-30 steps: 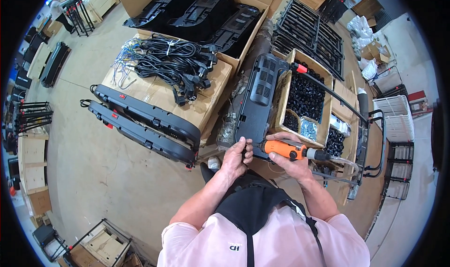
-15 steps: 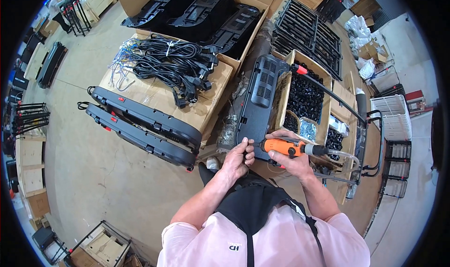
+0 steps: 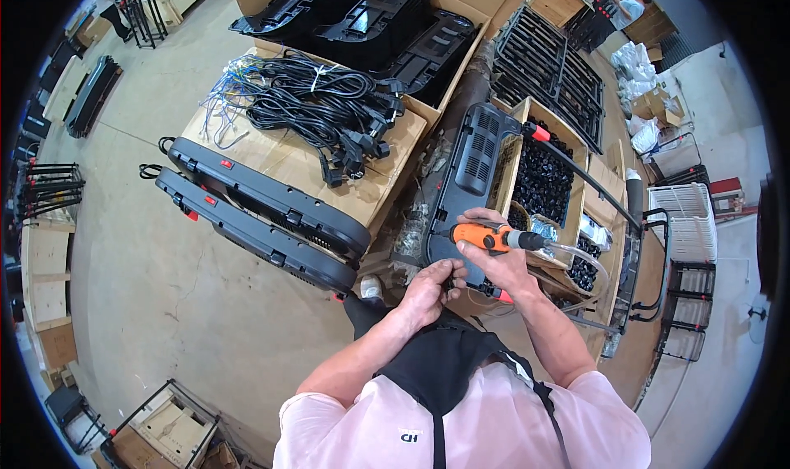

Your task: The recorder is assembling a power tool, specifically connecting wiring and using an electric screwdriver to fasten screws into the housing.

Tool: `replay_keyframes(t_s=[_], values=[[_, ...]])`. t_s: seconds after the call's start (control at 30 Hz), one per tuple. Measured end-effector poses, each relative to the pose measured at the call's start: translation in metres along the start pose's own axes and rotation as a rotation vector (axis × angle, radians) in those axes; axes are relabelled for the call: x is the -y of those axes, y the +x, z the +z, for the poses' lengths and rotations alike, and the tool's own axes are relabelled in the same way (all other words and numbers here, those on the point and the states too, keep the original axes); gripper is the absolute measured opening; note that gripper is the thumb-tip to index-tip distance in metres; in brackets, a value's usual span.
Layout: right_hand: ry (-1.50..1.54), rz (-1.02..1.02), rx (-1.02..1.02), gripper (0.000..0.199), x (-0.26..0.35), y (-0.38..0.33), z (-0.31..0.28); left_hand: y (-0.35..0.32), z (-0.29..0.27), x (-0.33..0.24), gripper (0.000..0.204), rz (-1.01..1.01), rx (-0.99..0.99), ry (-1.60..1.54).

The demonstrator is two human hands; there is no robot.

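My right hand point(image 3: 508, 268) is wrapped round an orange air screwdriver point(image 3: 479, 237) with a clear hose point(image 3: 583, 255) at its back end. Its tip points left, over a black plastic housing point(image 3: 451, 201) with a vented raised cover. Whether the tip touches the housing I cannot tell. Just below, close to the housing's near end, my left hand point(image 3: 431, 293) has its fingers curled and pinched together. What they hold, if anything, is too small to make out.
Beyond the housing stands a wooden box point(image 3: 543, 169) of small black parts. Bundled black power cables point(image 3: 309, 107) lie on a carton point(image 3: 387, 173) at left, with two long black housings point(image 3: 263, 214) beside it. A big carton behind holds black plastic shells point(image 3: 370, 25).
My right hand has brought the screwdriver a little up and left, over the housing. My left hand has come off the screwdriver's tip and moved down and right. The view has shifted slightly.
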State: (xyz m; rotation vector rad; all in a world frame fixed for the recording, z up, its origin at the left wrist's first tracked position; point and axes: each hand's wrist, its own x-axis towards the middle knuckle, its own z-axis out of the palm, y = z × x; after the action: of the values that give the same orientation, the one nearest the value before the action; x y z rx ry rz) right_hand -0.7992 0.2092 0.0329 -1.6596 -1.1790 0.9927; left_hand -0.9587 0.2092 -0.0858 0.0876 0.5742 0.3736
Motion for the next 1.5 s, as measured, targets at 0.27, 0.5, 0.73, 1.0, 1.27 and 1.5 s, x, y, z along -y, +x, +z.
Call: replay_keyframes(t_s=[0.27,0.5,0.73,1.0,1.27,1.5], values=[[-0.164,0.009,0.083,0.047,0.013,0.019,0.013,-0.008,-0.006,-0.014,0.028,-0.021,0.036,-0.031],[-0.31,-0.034,0.126,0.04,0.019,0.022,0.018,-0.009,-0.021,-0.017,0.029,0.005,0.063,0.076],[-0.312,-0.033,0.129,0.04,0.014,0.023,0.014,-0.016,-0.02,-0.022,0.028,0.039,0.028,0.09],[-0.291,-0.052,0.136,0.04,0.006,0.025,0.013,-0.012,-0.014,-0.022,0.024,0.055,-0.062,0.073],[-0.281,-0.019,0.195,0.047,0.02,0.021,-0.003,0.011,-0.004,-0.017,0.023,0.11,-0.164,-0.092],[0.075,-0.132,0.147,0.049,0.026,0.009,-0.079,0.054,0.053,-0.033,0.023,0.143,-0.18,-0.319]])
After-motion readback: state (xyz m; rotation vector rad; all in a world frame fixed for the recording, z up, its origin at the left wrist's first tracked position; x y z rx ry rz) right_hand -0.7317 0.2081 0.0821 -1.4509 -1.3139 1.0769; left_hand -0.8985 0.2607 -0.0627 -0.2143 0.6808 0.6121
